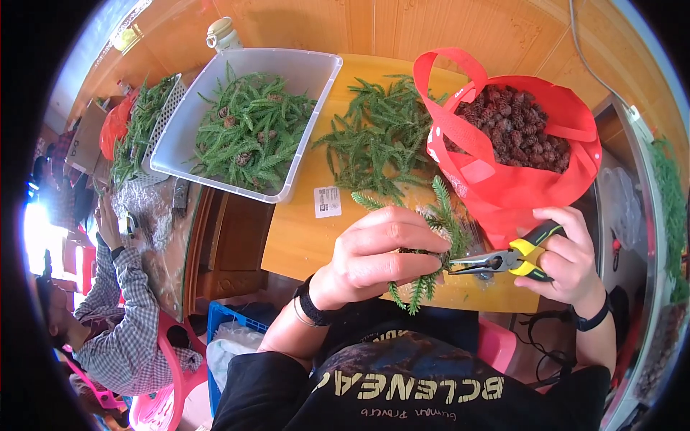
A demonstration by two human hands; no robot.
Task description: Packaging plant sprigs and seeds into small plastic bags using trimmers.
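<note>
My left hand [377, 250] is closed around a green artificial pine sprig [451, 208], whose needled branches stick out above and below my fingers. In my right hand [571, 258] are long-nose pliers [528, 255] with yellow and black handles. Their tips point left and reach the sprig beside my left fingertips. What lies between the jaws is too small to make out. Just beyond my hands, a pile of loose pine sprigs [381, 133] lies on the yellow table [302, 241]. A red fabric bag [496, 190] full of brown pine cones [507, 126] stands behind my right hand.
A clear plastic bin [287, 188] holds green sprigs with several cones among them. A small printed label [328, 202] lies on the table. At the left, a person in a checked shirt [126, 337] works at another table. A blue crate [223, 316] stands on the floor.
</note>
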